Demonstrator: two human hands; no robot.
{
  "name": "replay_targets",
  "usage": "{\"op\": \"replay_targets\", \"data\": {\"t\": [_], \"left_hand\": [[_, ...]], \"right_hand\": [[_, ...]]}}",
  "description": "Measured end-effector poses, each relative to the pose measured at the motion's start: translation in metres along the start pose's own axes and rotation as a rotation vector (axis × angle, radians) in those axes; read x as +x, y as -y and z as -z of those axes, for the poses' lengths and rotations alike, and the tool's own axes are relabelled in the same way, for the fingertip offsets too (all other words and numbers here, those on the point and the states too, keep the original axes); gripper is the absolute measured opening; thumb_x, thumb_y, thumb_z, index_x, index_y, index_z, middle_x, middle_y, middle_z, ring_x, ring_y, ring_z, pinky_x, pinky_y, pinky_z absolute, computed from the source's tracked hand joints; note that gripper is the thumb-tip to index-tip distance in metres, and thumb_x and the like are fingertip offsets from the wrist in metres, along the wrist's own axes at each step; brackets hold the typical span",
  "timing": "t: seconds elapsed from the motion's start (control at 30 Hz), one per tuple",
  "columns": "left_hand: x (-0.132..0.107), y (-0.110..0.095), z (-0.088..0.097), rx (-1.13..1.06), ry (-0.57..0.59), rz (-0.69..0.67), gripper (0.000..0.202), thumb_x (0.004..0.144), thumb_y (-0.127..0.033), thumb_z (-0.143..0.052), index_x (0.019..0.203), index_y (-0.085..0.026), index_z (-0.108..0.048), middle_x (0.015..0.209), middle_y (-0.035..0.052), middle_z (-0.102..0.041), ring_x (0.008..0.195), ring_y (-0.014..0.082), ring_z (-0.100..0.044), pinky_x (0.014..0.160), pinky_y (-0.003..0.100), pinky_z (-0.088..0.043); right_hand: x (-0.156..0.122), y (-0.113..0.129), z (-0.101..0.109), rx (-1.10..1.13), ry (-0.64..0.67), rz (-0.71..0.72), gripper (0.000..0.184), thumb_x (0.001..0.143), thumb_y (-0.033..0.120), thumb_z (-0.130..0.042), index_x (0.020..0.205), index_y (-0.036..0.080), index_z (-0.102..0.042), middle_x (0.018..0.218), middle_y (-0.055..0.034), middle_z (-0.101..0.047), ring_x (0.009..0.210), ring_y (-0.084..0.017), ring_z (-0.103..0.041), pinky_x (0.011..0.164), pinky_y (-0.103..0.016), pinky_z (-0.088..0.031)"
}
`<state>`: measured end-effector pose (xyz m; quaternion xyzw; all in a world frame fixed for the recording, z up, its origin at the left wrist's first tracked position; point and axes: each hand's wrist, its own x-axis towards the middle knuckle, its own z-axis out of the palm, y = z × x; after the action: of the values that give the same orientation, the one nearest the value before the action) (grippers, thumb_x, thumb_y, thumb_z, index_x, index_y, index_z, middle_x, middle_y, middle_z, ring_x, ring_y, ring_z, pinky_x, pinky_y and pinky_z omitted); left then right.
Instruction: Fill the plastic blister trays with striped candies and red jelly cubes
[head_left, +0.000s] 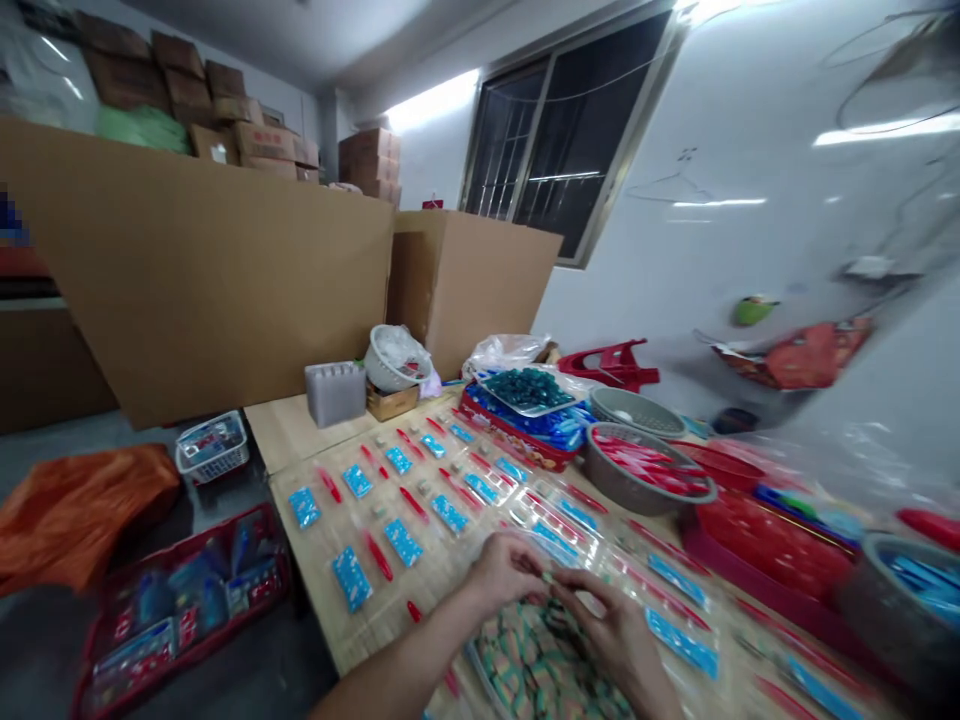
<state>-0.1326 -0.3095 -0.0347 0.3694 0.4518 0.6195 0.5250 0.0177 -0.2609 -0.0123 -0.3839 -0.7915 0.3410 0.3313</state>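
Wooden table (330,600) edge near left hand (506,570)

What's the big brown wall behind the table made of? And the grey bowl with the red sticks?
The brown wall looks like cardboard: flat, matte, tan sheets. The grey bowl seems plastic or maybe metal, with a dull finish; blur leaves that open.

Small orange, green and tan pieces (536,672), packed flat in a clear tray (478,668)
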Motion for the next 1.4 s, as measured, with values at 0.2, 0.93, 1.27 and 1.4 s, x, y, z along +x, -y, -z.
{"op": "replay_targets", "data": {"t": [0.2, 0.93, 1.27, 1.4], "left_hand": [[0.002, -0.004, 0.0, -0.017, -0.015, 0.14, 0.029, 0.035, -0.027, -0.079, 0.056, -0.013, -0.064, 0.046, -0.0019, -0.057, 0.043, 0.0131, -0.053, 0.049, 0.028, -0.043], [-0.167, -0.058, 0.222, 0.196, -1.123, -0.304, 0.022, 0.067, -0.033, -0.063, 0.075, -0.012, -0.067, 0.062, 0.0025, -0.064, 0.058, 0.0152, -0.058, 0.056, 0.024, -0.047], [-0.175, -0.036, 0.255, 0.295, -0.983, -0.247, 0.021, 0.069, -0.03, -0.061, 0.08, -0.013, -0.069, 0.075, 0.0072, -0.07, 0.072, 0.0207, -0.063, 0.067, 0.029, -0.048], [-0.176, -0.037, 0.254, 0.379, -0.924, -0.235, 0.02, 0.072, -0.029, -0.058, 0.082, -0.014, -0.069, 0.078, 0.0084, -0.071, 0.073, 0.0228, -0.065, 0.069, 0.033, -0.05]], "right_hand": [[0.002, 0.009, 0.005, -0.164, 0.064, 0.073, 0.03, 0.067, 0.05, -0.061, 0.072, 0.023, -0.073, 0.076, -0.0077, -0.073, 0.073, -0.027, -0.067, 0.067, -0.033, -0.053], [0.057, 0.134, -0.209, 0.379, 0.532, -0.13, 0.011, 0.057, 0.024, -0.066, 0.06, 0.015, -0.06, 0.049, 0.0031, -0.057, 0.045, -0.009, -0.05, 0.045, -0.02, -0.04], [0.031, 0.16, -0.301, 0.021, 0.437, -0.154, 0.011, 0.058, 0.006, -0.057, 0.054, 0.016, -0.06, 0.047, 0.0013, -0.059, 0.049, -0.013, -0.056, 0.048, -0.021, -0.038], [0.022, 0.165, -0.303, -0.171, 0.364, -0.008, 0.01, 0.061, 0.008, -0.057, 0.061, 0.016, -0.063, 0.064, -0.0038, -0.067, 0.067, -0.017, -0.06, 0.059, -0.023, -0.038]]}}
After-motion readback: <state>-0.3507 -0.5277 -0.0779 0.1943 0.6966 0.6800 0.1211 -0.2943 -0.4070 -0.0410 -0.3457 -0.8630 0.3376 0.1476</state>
